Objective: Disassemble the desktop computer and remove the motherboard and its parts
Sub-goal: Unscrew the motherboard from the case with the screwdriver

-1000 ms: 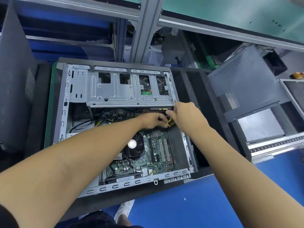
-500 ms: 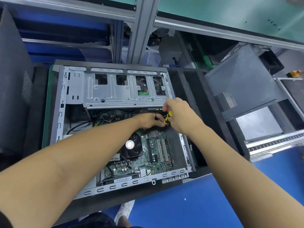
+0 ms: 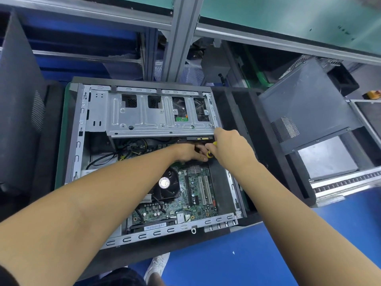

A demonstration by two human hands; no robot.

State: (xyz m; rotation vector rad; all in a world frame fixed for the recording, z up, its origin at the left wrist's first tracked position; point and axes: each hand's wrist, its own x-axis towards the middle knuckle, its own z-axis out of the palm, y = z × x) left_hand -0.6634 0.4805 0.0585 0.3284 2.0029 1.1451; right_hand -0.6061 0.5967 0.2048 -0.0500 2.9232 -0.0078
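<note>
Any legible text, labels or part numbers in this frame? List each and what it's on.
No text reads clearly here.
White barcode label at the near edge of the case, beside the motherboard: print too small.
Round sticker on the CPU fan hub: blurred.
Silkscreen on the motherboard: too small.
Yellow screwdriver handle in the right hand: no marking visible.

The left arm (image 3: 92,203) and right arm (image 3: 288,203) are bare all the way up to the left hand (image 3: 185,151) and right hand (image 3: 231,147), with only a sliver of dark sleeve (image 3: 6,278) showing in the bottom left corner. At the bottom centre of the frame there is a white sneaker (image 3: 156,265), just beside dark trousers (image 3: 121,277).
</note>
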